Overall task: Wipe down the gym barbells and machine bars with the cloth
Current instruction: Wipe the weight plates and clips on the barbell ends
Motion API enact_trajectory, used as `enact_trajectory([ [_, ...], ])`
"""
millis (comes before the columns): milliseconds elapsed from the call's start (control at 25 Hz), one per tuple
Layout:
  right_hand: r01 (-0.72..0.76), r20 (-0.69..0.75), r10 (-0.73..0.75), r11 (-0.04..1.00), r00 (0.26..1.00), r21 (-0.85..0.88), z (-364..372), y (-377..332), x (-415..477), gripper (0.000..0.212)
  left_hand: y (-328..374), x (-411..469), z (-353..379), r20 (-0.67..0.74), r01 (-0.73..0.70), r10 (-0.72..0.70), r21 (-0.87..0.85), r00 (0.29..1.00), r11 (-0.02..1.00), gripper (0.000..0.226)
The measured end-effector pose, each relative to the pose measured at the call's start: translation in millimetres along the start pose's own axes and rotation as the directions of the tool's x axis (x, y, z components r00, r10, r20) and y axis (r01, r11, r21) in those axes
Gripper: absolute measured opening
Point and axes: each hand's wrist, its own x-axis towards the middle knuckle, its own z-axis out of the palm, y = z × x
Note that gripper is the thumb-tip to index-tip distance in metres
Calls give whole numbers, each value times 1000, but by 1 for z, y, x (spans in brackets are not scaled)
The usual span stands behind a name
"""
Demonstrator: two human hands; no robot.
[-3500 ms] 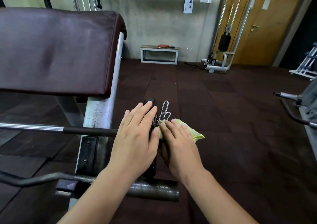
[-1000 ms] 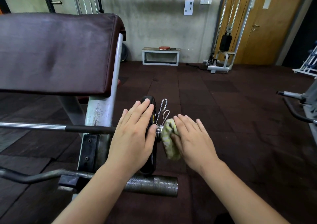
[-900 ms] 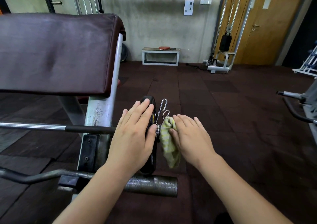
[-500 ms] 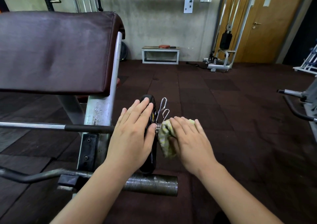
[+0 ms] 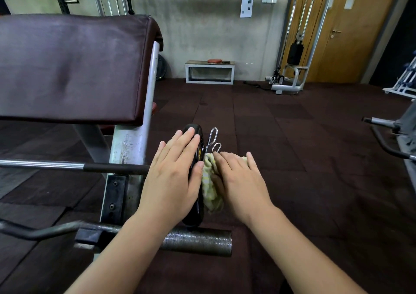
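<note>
Left hand [image 5: 173, 176]: your straight fingers stayed flat on the weight plate [image 5: 195, 131]. Right hand [image 5: 243, 181]: fingers, nearly straight, pressed the cloth [image 5: 210, 192] onto the barbell [image 5: 67, 165] right end, beside the spring collar [image 5: 212, 136], as before.

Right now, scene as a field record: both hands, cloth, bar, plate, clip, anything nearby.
left hand: flat on the weight plate, shaft-side face, fingers straight
right hand: laid over the cloth, pressing it at the barbell end just outside the plate; thumb hidden
cloth: yellow-green, bunched, part hanging below the hand
barbell: horizontal, passing the white frame
spring clip: beside the plate, handles up
nearby: curl bar lower down; maroon pad above
</note>
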Motion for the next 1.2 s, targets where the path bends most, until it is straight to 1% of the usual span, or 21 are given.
enact_trajectory([
  [120, 34, 4, -34, 999, 999, -22, -1, 17, -17, 59, -1, 0, 0, 3, -10, 10, 5, 1000, 1000, 54],
  [240, -2, -29, 0, 999, 1000, -51, 3, 22, -11, 53, 0, 1, 0, 3, -8, 8, 10, 1000, 1000, 54],
  [360, -41, -72, 39, 999, 997, -29, 8, 5, 2, 51, 0, 0, 1, 3, -2, 2, 10, 1000, 1000, 54],
  [400, -35, -72, 33, 999, 997, -27, 11, -2, 3, 53, 0, 0, 1, 5, -3, 2, 14, 1000, 1000, 54],
  [480, -17, -59, 15, 999, 998, -31, 14, -9, -2, 62, -1, 0, 1, 4, -7, 7, 21, 1000, 1000, 54],
  [560, 10, -59, -13, 999, 998, -36, 13, -4, -13, 68, -1, 0, 0, 1, -9, 9, 22, 1000, 1000, 54],
  [680, 43, -55, -46, 997, 997, -64, 8, 16, -24, 64, -1, 0, 0, 2, -18, 18, 25, 1000, 1000, 54],
  [800, -18, -57, 14, 998, 998, -59, 5, 27, -12, 60, 0, 1, 1, -1, -17, 17, 29, 1000, 999, 54],
  [880, -32, -61, 30, 999, 998, -33, 6, 17, -3, 60, 0, 1, 1, -4, -16, 16, 27, 1000, 999, 54],
  [1040, 36, -68, -38, 999, 997, -25, 12, -1, -7, 60, -1, 0, 1, -6, -16, 16, 29, 1000, 999, 54],
  [1120, 67, -60, -69, 997, 996, -34, 10, 10, -15, 59, 0, 0, 1, -5, -16, 16, 30, 1000, 999, 54],
  [1200, 66, -61, -69, 997, 996, -50, 6, 25, -18, 58, 0, 0, 0, -2, -17, 17, 32, 1000, 999, 54],
])
